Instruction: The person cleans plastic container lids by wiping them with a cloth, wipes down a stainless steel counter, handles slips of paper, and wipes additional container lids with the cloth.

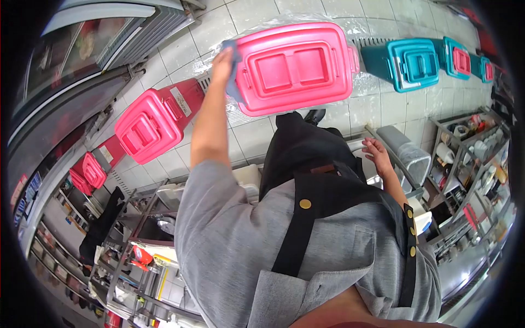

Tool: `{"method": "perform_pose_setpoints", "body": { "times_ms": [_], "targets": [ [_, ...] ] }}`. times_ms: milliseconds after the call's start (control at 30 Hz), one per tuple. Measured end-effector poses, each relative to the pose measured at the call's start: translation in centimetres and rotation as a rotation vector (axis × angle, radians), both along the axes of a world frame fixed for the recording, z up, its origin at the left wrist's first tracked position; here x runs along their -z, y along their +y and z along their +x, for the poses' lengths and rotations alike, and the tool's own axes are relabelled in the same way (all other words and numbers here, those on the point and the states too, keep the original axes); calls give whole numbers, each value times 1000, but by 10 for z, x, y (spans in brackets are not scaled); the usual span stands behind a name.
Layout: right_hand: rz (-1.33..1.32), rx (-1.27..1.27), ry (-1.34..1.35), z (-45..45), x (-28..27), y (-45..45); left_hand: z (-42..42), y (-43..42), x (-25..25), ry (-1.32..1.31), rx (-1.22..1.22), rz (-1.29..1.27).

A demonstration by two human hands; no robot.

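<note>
My left hand (221, 66) is closed on a grey-blue cloth (234, 76). The cloth lies against the left edge of a large pink lidded bin (295, 68), whose lid has two recessed panels. My right hand (377, 155) hangs away from the bin, by a metal rail and a grey covered container (406, 150). Its fingers are loosely bent and apart, and nothing shows in them. My black apron (306, 147) is between the two arms.
Another pink bin (150, 128) stands to the left, with a smaller-looking pink one (90, 172) beyond. Several teal bins (413, 65) line the right. The tiled floor (246, 16) looks wet and sudsy. Crowded metal shelves (470, 158) stand at right; a glass-fronted unit (71, 54) at upper left.
</note>
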State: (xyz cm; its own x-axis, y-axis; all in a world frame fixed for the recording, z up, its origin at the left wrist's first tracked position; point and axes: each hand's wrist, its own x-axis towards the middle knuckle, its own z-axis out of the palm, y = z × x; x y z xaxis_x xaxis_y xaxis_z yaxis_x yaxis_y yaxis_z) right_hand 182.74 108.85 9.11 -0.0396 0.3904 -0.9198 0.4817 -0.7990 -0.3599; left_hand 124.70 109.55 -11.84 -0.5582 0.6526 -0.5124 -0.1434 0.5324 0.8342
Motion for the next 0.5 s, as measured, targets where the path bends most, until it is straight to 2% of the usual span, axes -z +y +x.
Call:
{"method": "perform_pose_setpoints", "body": {
  "times_ms": [67,100,167,233,267,300,367,467,500],
  "targets": [
    [-8,-37,-17,-5,10,4,52,38,-68,505,236,-385],
    [-16,-70,-30,-6,15,8,59,33,-60,496,216,-385],
    [-19,-98,-32,-1,23,15,78,-2,-29,733,218,-285],
    [-13,-112,-33,-6,26,22,121,-69,-6,724,16,-79],
    [-7,-100,-37,-9,25,26,143,-111,27,711,-34,-6],
    [-15,-106,-43,-13,24,31,166,-131,-7,640,-61,-2],
    [-13,-144,-30,-13,28,38,182,-163,-19,645,65,-41],
    [-8,-194,-14,-5,30,49,136,-122,0,698,33,-78],
    [-3,-221,1,-2,31,54,113,-84,-9,667,-55,-18]
  ]
}}
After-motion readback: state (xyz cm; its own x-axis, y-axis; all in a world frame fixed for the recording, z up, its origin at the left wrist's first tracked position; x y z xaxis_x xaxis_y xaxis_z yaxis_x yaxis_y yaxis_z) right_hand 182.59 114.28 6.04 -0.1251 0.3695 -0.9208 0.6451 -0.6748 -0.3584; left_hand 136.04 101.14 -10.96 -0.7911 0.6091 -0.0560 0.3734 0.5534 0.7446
